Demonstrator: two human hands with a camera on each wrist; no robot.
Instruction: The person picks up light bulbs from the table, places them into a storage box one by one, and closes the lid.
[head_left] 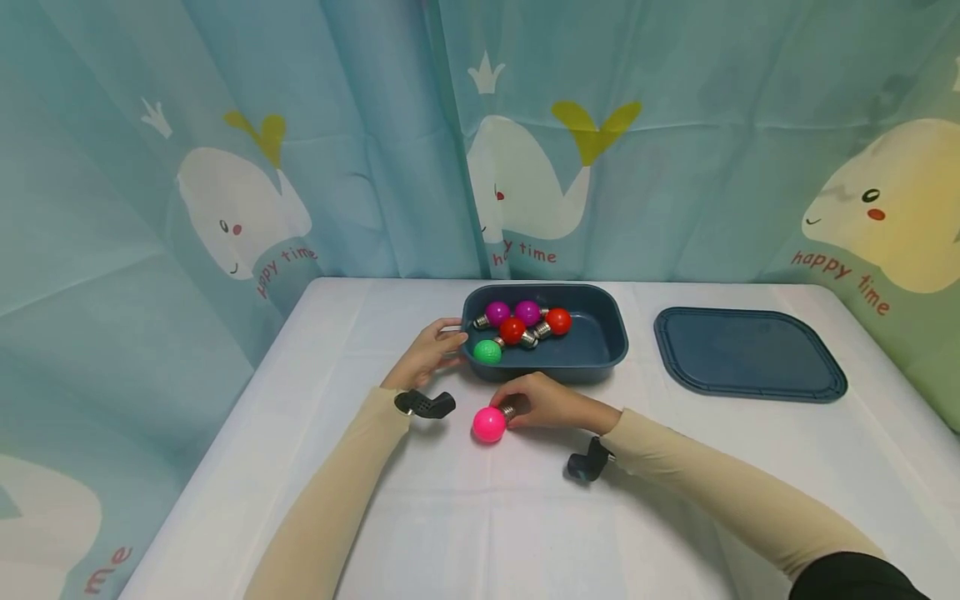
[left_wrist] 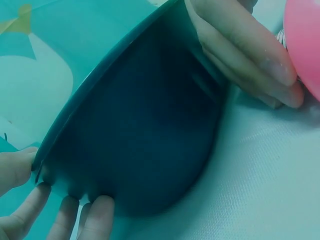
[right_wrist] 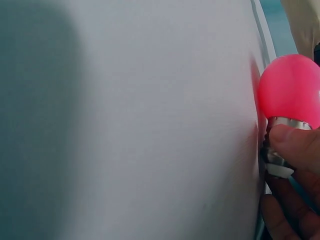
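Note:
My right hand pinches a pink light bulb by its metal screw base, just in front of a dark blue container. In the right wrist view, the thumb presses on the metal base of the bulb. My left hand touches the left end of the container; in the left wrist view its fingertips lie against the outer wall and one reaches the rim. Inside the container lie two purple bulbs, two red bulbs and a green bulb.
A dark blue lid lies flat on the white-covered table, right of the container. Behind the table hangs a blue-green curtain with whale prints. Each wrist carries a small black camera mount.

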